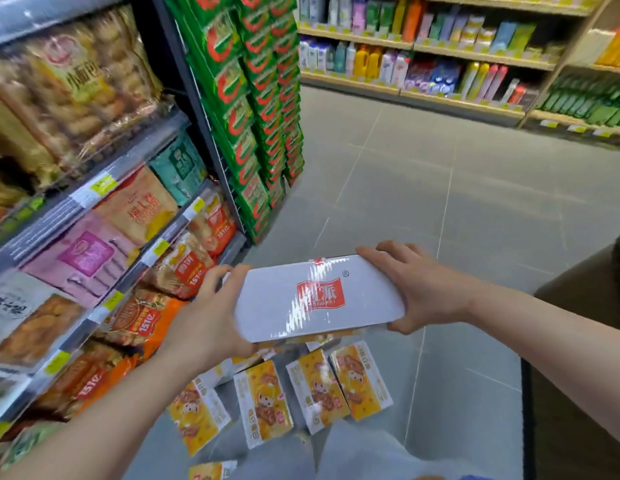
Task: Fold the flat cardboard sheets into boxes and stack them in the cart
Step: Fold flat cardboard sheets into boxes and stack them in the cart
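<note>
Left hand [211, 317] and right hand [419, 289] gripping white box [319, 299], underside hidden

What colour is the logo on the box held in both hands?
Red, with white lettering, on the white box; the head view, the only one, shows it.

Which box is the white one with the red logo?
The white box held between the left hand and right hand. Its top is white with a red logo under shiny tape, while the yellow boxes on the floor below show cartoon pictures.
</note>
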Demonstrator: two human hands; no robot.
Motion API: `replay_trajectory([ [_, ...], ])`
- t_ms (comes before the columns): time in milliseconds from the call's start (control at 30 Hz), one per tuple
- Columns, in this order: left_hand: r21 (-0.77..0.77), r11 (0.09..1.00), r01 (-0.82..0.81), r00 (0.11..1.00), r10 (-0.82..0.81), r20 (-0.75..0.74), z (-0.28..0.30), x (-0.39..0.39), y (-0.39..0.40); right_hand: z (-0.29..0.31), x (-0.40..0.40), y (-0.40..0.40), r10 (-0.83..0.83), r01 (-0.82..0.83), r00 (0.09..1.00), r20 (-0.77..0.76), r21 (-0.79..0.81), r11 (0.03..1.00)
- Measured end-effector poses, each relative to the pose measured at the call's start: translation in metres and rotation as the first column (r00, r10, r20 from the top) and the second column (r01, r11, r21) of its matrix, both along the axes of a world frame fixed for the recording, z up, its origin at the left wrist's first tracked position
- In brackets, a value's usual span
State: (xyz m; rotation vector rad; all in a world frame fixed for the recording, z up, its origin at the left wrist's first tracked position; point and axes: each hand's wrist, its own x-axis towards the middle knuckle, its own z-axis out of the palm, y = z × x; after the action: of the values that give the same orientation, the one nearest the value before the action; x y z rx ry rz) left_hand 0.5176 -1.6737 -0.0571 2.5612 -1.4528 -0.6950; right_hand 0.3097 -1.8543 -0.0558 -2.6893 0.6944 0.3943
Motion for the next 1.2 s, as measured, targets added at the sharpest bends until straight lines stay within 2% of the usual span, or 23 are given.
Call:
replay_trajectory([
  [100,-0.006,0.997,-0.071,0.994,0.071,0.085,0.009,-0.008,0.023,0.014,0.007,0.003,0.125,-0.122,0.990,0.064,-0.057,0.991],
  [200,-0.013,0.989,-0.150,0.978,0.150,0.143,0.018,-0.027,0.047,0.029,0.005,0.010,0.234,-0.231,0.969,0.080,-0.047,0.972],
  [367,-0.006,0.943,-0.334,0.933,0.331,0.141,0.033,-0.079,0.100,0.042,-0.002,0.031,0.394,-0.387,0.915,0.081,-0.086,0.918],
  [533,-0.097,0.884,-0.458,0.869,0.468,0.162,0.039,-0.129,0.164,0.057,0.004,0.068,0.594,-0.586,0.803,0.042,-0.120,0.801],
  [700,-0.140,0.737,-0.661,0.736,0.673,0.066,0.040,-0.176,0.230,0.057,0.025,0.127,0.779,-0.772,0.627,0.010,-0.128,0.623],
  [833,-0.131,0.571,-0.810,0.571,0.820,0.042,0.029,-0.213,0.304,0.046,0.048,0.202,0.891,-0.889,0.452,-0.028,-0.092,0.448],
  [967,-0.147,0.426,-0.893,0.422,0.905,0.053,0.024,-0.245,0.371,0.041,0.064,0.284,0.955,-0.957,0.291,-0.054,-0.034,0.290],
  [1067,-0.155,0.316,-0.936,0.316,0.948,0.029,0.019,-0.267,0.434,0.036,0.077,0.359,0.982,-0.983,0.178,-0.058,-0.052,0.176],
  [1200,-0.162,0.232,-0.959,0.229,0.973,0.038,0.018,-0.284,0.512,0.033,0.086,0.450,0.996,-0.996,0.064,-0.054,-0.064,0.061],
])
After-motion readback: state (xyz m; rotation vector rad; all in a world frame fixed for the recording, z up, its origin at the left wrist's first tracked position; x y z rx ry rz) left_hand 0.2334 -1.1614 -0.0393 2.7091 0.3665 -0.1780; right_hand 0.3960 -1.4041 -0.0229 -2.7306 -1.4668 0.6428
